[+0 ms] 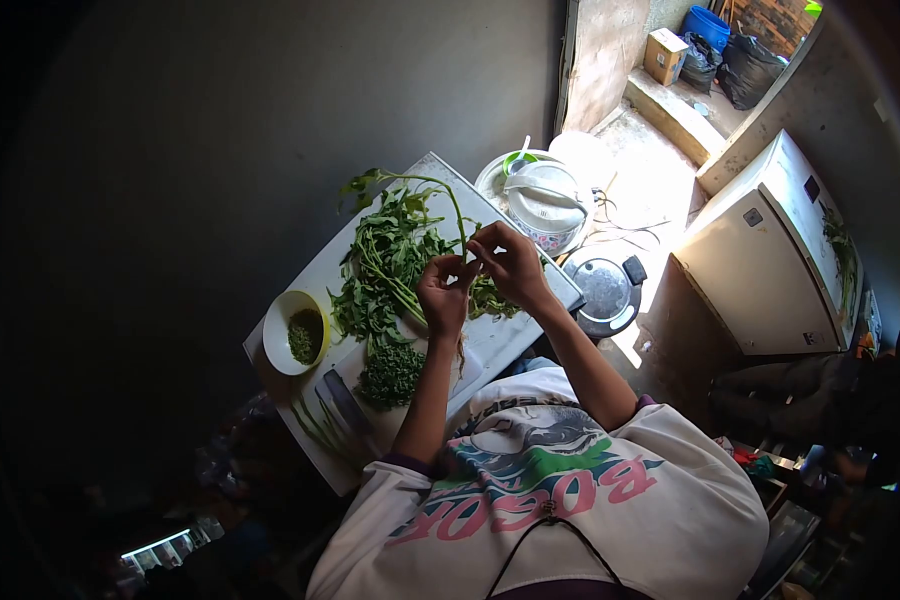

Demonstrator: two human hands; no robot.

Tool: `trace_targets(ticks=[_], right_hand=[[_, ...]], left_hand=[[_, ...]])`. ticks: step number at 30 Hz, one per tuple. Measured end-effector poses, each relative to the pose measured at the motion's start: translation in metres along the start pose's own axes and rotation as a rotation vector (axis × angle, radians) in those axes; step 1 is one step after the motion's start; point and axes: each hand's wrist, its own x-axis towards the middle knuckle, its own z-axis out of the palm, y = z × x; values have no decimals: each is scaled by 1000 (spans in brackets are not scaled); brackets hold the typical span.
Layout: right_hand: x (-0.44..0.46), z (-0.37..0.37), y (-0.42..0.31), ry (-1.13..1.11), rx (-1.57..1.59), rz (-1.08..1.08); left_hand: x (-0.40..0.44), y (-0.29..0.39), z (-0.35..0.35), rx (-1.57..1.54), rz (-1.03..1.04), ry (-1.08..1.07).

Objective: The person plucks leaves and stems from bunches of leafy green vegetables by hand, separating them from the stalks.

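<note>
A long green leafy stem (454,200) rises from between my fingertips and bends over to the left, above the table. My left hand (444,292) pinches its lower end. Just beside it, my right hand (511,264) also has its fingers closed at the stem. Under and beyond the hands, a heap of leafy greens (390,240) spreads over the white table (315,268). Nearer me lies a pile of finely chopped greens (390,373), with a wide knife blade (342,400) to its left.
A bowl (278,336) with green bits inside stands at the table's left side, with loose stalks (320,428) nearby. Past the right edge are a lidded pot (545,198) and a dark-rimmed cooker (602,290) on the floor. A white fridge (760,240) stands farther right.
</note>
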Motion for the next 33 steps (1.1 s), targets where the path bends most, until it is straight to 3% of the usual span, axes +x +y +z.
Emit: trace_targets(ticks=[6, 9, 11, 14, 18, 22, 25, 29, 33], right_hand=[[-1, -2, 14, -37, -23, 54], [1, -10, 16, -150, -176, 67], [1, -20, 17, -372, -412, 147], [2, -24, 9, -343, -473, 265], [6, -23, 12, -313, -497, 197], [19, -15, 11, -277, -228, 237], [26, -12, -7, -268, 198, 382], [30, 2, 0, -191, 419, 437], [29, 6, 10, -216, 443, 449]], left_hand=[[-1, 2, -2, -14, -31, 29], [3, 8, -8, -68, -92, 78], [6, 15, -12, -91, -111, 120], [9, 17, -19, -81, -86, 109], [8, 13, -22, -69, -58, 97], [1, 9, -21, -109, -80, 21], [-2, 7, -18, -133, -102, 5], [-7, 6, -19, -171, -121, -23], [-7, 8, -23, -161, -114, -54]])
